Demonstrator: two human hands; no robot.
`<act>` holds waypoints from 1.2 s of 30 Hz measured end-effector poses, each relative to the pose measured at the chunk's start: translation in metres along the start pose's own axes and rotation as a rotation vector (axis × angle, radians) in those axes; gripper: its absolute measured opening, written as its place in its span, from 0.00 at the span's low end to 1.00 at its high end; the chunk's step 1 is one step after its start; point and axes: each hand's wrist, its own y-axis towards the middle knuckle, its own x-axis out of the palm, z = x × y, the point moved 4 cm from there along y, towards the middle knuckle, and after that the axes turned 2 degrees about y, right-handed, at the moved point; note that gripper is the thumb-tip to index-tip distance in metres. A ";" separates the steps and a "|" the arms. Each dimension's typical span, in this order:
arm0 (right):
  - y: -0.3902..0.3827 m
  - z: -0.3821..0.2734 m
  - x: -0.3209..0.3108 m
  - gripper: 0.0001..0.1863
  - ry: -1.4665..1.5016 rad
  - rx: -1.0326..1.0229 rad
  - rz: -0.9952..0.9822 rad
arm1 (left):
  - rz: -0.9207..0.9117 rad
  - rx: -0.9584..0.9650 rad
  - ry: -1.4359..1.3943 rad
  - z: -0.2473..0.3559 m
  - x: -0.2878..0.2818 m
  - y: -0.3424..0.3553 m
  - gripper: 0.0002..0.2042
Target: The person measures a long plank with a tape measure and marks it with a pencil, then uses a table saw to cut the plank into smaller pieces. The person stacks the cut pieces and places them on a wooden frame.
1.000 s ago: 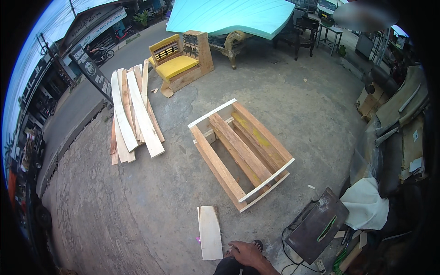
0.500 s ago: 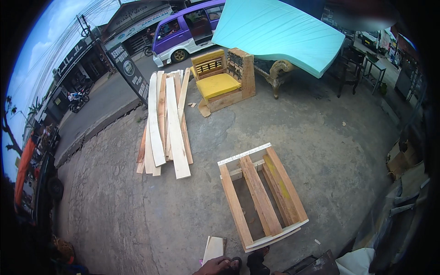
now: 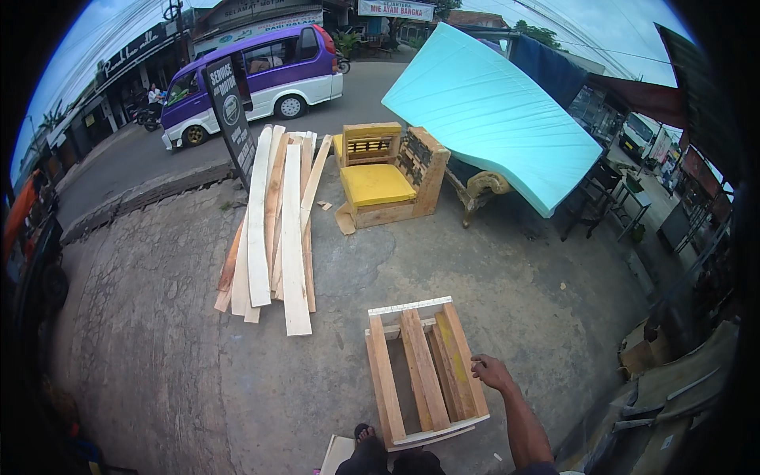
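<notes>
A wooden frame (image 3: 385, 380) of several brown slats joined by pale end strips lies on the concrete in front of my feet. My right hand (image 3: 492, 372) reaches over its right side from the lower right, fingers partly bent and apart at the outer right slat (image 3: 461, 360). Nothing shows in that hand, and whether the fingertips touch the wood is hard to tell. Beside my foot, at the lower edge, lies a pale flat board piece (image 3: 339, 453). My left hand is out of view.
Long loose planks (image 3: 293, 237) lie in a pile ahead on the left. Beyond stand a yellow-cushioned wooden seat (image 3: 380, 184) and a large turquoise foam sheet (image 3: 491, 119) over carved furniture (image 3: 484, 184). Flattened cardboard (image 3: 645, 348) lies at right. A purple van (image 3: 261, 79) is on the road.
My view has tilted up, so the wooden frame sits lower. A hand near the board piece has left view; my right arm now extends to the frame's right side. The van shows farther left.
</notes>
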 end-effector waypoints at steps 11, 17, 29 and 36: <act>-0.024 0.242 0.049 0.11 0.315 0.597 0.221 | 0.003 0.674 -0.111 0.375 0.200 -0.080 0.12; -0.070 0.296 0.211 0.10 0.746 1.071 -0.311 | -0.301 0.822 0.374 0.468 0.446 -0.166 0.15; 0.269 0.098 -0.069 0.18 0.888 0.712 0.346 | -0.259 0.568 0.440 0.657 0.520 -0.165 0.16; 0.422 -0.058 -0.222 0.16 0.654 0.269 0.548 | -0.102 0.500 0.115 0.782 0.477 -0.130 0.09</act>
